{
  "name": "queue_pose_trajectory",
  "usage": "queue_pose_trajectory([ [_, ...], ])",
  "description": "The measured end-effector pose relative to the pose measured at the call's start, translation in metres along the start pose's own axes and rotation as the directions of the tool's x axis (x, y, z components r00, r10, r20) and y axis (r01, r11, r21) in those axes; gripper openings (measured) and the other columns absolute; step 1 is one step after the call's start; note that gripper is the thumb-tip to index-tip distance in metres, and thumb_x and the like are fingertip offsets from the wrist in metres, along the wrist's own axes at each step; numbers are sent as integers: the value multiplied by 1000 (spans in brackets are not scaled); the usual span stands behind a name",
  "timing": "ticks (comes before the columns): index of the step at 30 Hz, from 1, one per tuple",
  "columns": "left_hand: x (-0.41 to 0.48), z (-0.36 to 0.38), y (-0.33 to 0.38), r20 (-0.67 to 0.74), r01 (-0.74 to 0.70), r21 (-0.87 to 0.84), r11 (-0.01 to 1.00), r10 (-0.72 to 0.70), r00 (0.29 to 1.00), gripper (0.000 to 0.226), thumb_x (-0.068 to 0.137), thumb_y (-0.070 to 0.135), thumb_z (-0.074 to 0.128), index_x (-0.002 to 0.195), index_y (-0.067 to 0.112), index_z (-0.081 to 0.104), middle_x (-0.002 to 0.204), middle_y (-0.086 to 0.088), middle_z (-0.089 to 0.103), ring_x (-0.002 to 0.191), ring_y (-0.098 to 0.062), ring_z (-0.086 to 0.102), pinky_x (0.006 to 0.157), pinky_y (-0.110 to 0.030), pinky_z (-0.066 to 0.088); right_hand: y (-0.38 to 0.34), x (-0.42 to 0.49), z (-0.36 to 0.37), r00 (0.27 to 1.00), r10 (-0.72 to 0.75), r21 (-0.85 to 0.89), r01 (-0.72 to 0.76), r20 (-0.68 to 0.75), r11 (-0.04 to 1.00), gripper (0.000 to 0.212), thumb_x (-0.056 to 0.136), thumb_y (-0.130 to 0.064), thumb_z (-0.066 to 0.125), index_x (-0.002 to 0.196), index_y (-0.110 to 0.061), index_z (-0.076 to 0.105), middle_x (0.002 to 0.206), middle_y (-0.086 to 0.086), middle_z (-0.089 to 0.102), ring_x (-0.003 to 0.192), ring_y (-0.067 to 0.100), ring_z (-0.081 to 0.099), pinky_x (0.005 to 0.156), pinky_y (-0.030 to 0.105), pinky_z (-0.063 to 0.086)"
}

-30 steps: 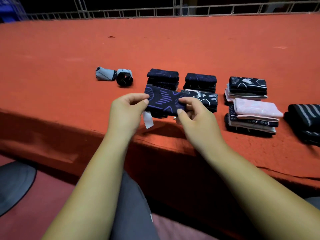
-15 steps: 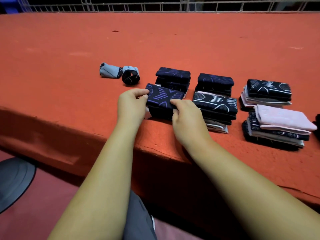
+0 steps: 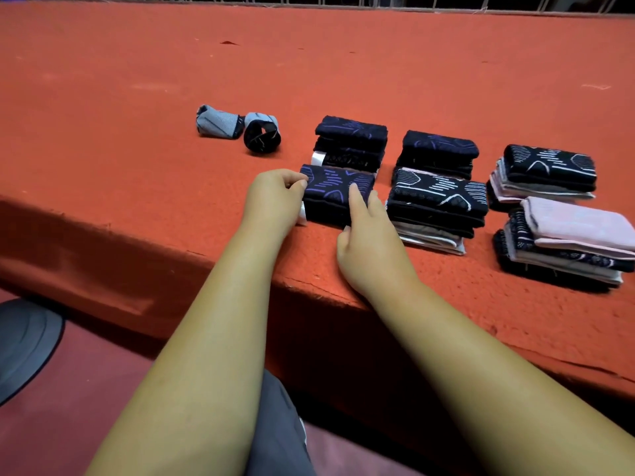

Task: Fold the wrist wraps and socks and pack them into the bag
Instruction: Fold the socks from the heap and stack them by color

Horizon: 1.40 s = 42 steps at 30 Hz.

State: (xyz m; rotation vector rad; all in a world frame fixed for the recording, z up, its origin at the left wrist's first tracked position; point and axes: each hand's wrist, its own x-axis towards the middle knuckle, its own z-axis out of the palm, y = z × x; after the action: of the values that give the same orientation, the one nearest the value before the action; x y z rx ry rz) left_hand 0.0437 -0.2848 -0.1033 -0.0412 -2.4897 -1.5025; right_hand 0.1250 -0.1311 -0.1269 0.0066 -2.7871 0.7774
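A: Task item first. Where is it?
B: Folded purple-patterned sock (image 3: 338,187), flat on top of a small dark pile (image 3: 326,214) near the front edge of the table (image 3: 137,149).
A: Left hand?
B: Left hand (image 3: 275,197) has curled fingers and grips the sock's left end. A white tag (image 3: 302,214) pokes out just under that hand.
A: Right hand?
B: Right hand (image 3: 371,249) has its forefinger laid on top of the sock and its thumb against the pile's front face, so it pinches. The other fingers are bent beside the right end.
A: Neighbours?
B: Just behind is a dark stack (image 3: 350,142) with purple marks and a white label at its left end. Right of that is a second dark stack (image 3: 438,149). In front of that one, just beside the right hand, sits a white-patterned stack (image 3: 439,197) with pale layers underneath.
A: Further right?
B: A rear right stack (image 3: 549,166), dark on top and pale below. Nearer sits a pink-topped stack (image 3: 580,225), cut by the frame edge.
A: Wrist wraps?
B: Two rolls left of the stacks, touching each other: grey roll (image 3: 216,121) on its side, dark roll (image 3: 262,134) with its open end toward the camera.
A: Rest?
B: Orange-red cloth covers the table, a railing (image 3: 343,1) runs along the far side, and grey trousers (image 3: 278,434) show between the forearms. Dark round thing (image 3: 24,345) at lower left, can't tell what.
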Motion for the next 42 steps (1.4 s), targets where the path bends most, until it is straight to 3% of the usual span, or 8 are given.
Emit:
queue_pose_trajectory([
  [3,-2,-4,2,28,10,-22,1000,-9,1000,20,104,15,62,115,17,79,108,1,76,66,-13,71,53,-13,52,-5,-9,-6,1000,-17,-8,17,12,1000,77,104,-14,48,171,-21,12,175,25,5,156,39,28,119,36,33],
  [9,2,-12,2,73,3,-77,997,3,997,22,101,20,63,107,33,80,100,5,78,81,-11,68,68,-26,47,-13,-38,-24,996,-84,-40,85,34,996,66,103,-19,52,166,-15,31,176,15,12,159,28,24,121,22,21],
  [13,8,-22,4,76,50,-166,985,-38,996,32,96,15,58,104,37,80,97,5,78,84,-15,73,75,-33,58,-28,-18,-45,979,-179,-53,175,-95,983,31,100,-21,56,128,-15,69,131,2,61,118,22,61,102,30,42],
  [17,20,-32,-4,65,123,-202,972,-112,992,32,99,10,53,108,29,78,102,5,79,86,-16,71,80,-33,58,-49,29,-57,970,-225,-87,217,-93,972,26,98,-19,52,107,-20,77,106,-2,70,100,18,63,84,31,44],
  [22,35,-46,-16,34,202,-254,946,-200,979,28,102,11,51,104,22,76,99,6,79,73,-13,66,56,-21,48,-67,94,-43,974,-228,-122,225,-9,967,33,97,-16,49,109,-20,79,114,-3,77,109,18,67,83,26,43],
  [34,52,-68,-36,76,341,-385,857,-339,938,21,103,15,54,97,20,73,102,0,77,77,-15,67,65,-28,53,-106,219,15,953,-129,-228,194,274,954,52,100,-11,49,147,-26,64,153,8,59,135,30,57,100,29,44],
  [38,54,-72,-38,83,359,-407,840,-357,930,16,101,17,59,101,17,75,100,-1,78,73,-14,66,64,-28,52,-112,239,35,927,-113,-223,202,358,953,48,100,-9,49,145,-20,64,137,11,67,113,31,63,86,32,48],
  [42,55,-72,-36,81,366,-395,842,-365,927,15,101,17,60,100,17,75,98,-1,78,72,-14,65,62,-26,51,-115,247,44,938,-95,-282,196,335,939,35,97,-5,47,123,-5,71,103,16,68,89,35,59,70,34,42],
])
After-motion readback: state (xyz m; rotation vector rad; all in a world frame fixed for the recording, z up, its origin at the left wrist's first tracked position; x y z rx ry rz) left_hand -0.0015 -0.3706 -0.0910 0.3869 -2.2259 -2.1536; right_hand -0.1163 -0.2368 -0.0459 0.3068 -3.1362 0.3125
